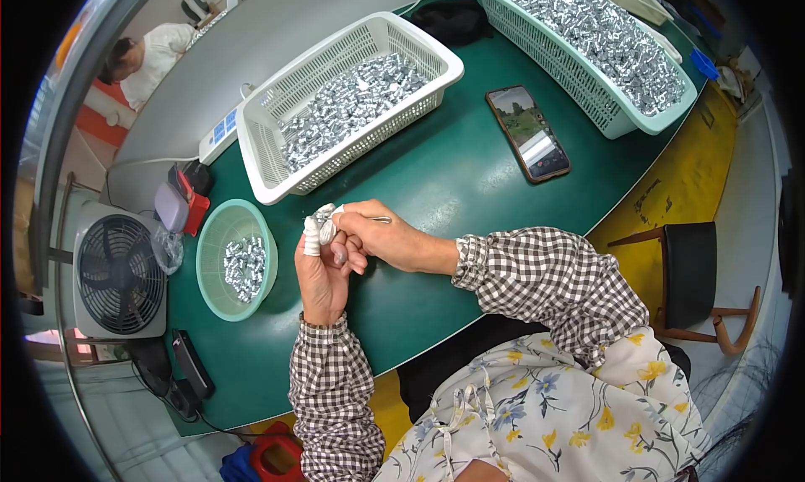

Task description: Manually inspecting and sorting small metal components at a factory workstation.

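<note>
My left hand (323,276) is raised over the green table, its fingers curled and partly wrapped in white finger covers. What it pinches is too small and too covered to make out. My right hand (390,237) meets it at the fingertips, closed round a thin metal tool (381,219) whose end sticks out behind the thumb and forefinger. Left of my hands stands a light green round basket (210,268) with small silvery metal parts (244,268) in it. Beyond my hands, a white rectangular basket (256,146) holds a broad layer of similar parts (352,104).
A pale green basket (616,125) heaped with metal parts stands at the far right. Nearer lies a phone (528,134) with its screen lit. A fan (122,272), power strip (220,136) and black box (193,364) line the left side. Another person (155,58) sits beyond the partition.
</note>
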Demonstrator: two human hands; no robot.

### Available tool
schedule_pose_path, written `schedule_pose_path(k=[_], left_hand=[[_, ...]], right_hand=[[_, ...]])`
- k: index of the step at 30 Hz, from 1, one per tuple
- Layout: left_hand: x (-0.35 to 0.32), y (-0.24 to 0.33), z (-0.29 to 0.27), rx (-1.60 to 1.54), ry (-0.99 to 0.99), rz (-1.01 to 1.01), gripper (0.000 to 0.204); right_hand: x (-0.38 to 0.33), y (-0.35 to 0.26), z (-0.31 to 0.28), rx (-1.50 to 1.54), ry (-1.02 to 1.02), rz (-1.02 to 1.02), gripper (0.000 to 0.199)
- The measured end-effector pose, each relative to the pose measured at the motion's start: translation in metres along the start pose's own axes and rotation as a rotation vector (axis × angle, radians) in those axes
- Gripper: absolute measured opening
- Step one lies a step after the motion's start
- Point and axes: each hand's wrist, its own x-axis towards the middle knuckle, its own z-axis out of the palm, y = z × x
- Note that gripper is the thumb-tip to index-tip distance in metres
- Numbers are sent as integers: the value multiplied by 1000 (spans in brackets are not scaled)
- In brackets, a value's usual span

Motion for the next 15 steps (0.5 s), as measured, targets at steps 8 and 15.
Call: schedule_pose_path(k=[8,15], left_hand=[[3,5,-7,109,125,-57,29],[1,2,-2,-38,149,-2,29]], right_hand=[[-8,9,-2,-1798,-28,-615,17],[-6,8,2,-1206,15,-612,16]])
